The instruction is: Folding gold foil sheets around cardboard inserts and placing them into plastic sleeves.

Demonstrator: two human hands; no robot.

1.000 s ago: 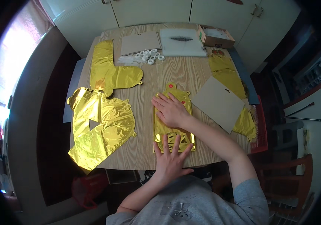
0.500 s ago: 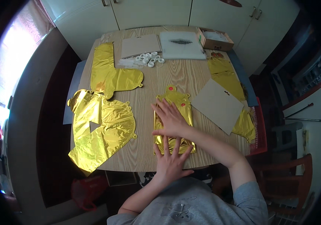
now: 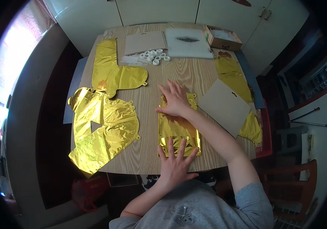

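Note:
A flat gold foil balloon point(image 3: 177, 126), folded into an upright rectangle, lies in front of me on the wooden table. Across its near end my left hand point(image 3: 175, 164) rests palm down, fingers spread. My right hand point(image 3: 175, 100) lies on the far end with its fingers apart, covering the balloon's top. Nothing is gripped in either hand. To the left, a shiny gold balloon point(image 3: 119, 124) with a triangular hole is spread flat. Beyond it lies another gold balloon point(image 3: 106, 70) with a bent shape.
At right, a beige board point(image 3: 224, 107) partly covers more gold foil point(image 3: 234, 74). White ribbon rolls point(image 3: 156, 57) lie near the far edge, by a stack of boards point(image 3: 144, 42), a translucent white sheet point(image 3: 190, 44) and a small cardboard box point(image 3: 224, 39). A wooden chair point(image 3: 297, 191) stands at right.
My right hand has slid away from me along the folded balloon, over its far end. My left hand stays on the near end. The view has shifted slightly.

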